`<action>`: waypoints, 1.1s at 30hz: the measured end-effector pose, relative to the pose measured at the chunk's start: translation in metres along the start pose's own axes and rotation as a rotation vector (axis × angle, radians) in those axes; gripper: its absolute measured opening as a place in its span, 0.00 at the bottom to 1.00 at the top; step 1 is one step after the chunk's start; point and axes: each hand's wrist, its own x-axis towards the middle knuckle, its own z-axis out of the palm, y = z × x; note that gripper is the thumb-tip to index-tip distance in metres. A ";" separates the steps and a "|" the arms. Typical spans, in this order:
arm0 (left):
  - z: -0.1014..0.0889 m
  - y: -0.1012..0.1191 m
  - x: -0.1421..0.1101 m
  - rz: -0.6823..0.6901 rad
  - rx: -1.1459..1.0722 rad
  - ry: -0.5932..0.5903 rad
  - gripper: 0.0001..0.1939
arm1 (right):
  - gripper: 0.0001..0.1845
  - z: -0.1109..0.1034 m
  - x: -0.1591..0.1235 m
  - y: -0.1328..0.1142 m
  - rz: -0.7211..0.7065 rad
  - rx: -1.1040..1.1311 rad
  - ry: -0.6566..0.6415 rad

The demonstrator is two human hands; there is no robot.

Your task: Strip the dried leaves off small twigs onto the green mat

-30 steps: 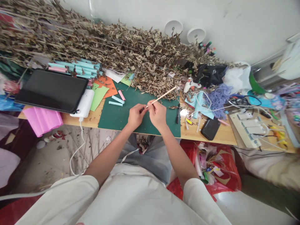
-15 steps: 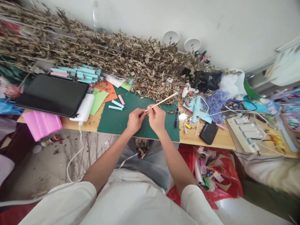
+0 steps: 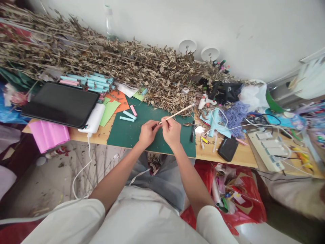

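Observation:
My right hand (image 3: 172, 131) is closed around a thin wooden stick (image 3: 181, 111), which slants up and away to the right. Close beside it, my left hand (image 3: 148, 134) pinches at the stick's near end. Between the left fingertips is something small and dark that I cannot make out. Both hands are over the front part of a green cutting mat (image 3: 119, 136). On that mat, left of the hands, lie small light-blue paper rolls (image 3: 127, 119) and a pink roll (image 3: 133, 110). A black pen (image 3: 192, 132) rests by the mat's right edge.
Dried leafy stalks (image 3: 157, 64) heap along the wall. At left are a black tablet (image 3: 61, 103), a white power bank (image 3: 93, 118) and a stack of blue rolls (image 3: 99, 83). To the right are a glue gun (image 3: 206, 101), purple yarn (image 3: 236, 113), a black phone (image 3: 228, 148) and a power strip (image 3: 266, 149).
The view has shifted slightly, so the scene sits a little lower and farther right. My hands stay together at the stick's near end, with little visible change in their hold.

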 end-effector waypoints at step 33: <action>0.001 -0.001 0.001 0.023 -0.035 0.001 0.10 | 0.17 -0.007 0.001 0.000 -0.040 -0.003 -0.057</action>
